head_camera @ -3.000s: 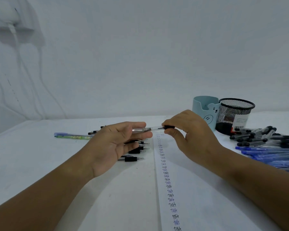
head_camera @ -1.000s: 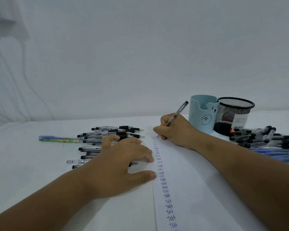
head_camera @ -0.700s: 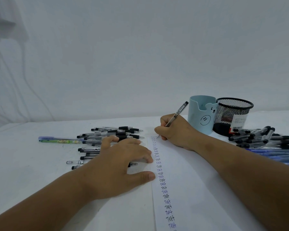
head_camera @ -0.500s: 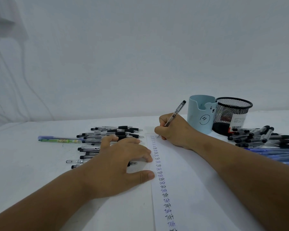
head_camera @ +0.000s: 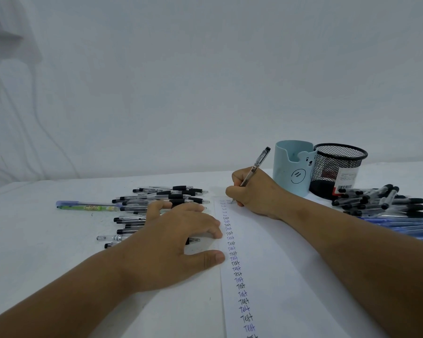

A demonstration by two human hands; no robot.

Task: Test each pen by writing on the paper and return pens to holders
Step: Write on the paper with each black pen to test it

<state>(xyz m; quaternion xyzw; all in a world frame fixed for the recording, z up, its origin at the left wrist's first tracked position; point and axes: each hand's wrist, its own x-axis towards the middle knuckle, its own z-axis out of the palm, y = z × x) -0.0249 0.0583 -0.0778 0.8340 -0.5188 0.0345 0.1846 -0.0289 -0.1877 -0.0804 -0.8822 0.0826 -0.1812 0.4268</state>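
Pen (head_camera: 254, 167): clear barrel, black clicker, tilted, tip on paper (head_camera: 274, 264).

pale blue holder (head_camera: 294, 172), black mesh holder (head_camera: 337, 167)

Paper (head_camera: 274, 264) lies between two pen piles (head_camera: 156, 203), holders (head_camera: 293, 167) behind its right.
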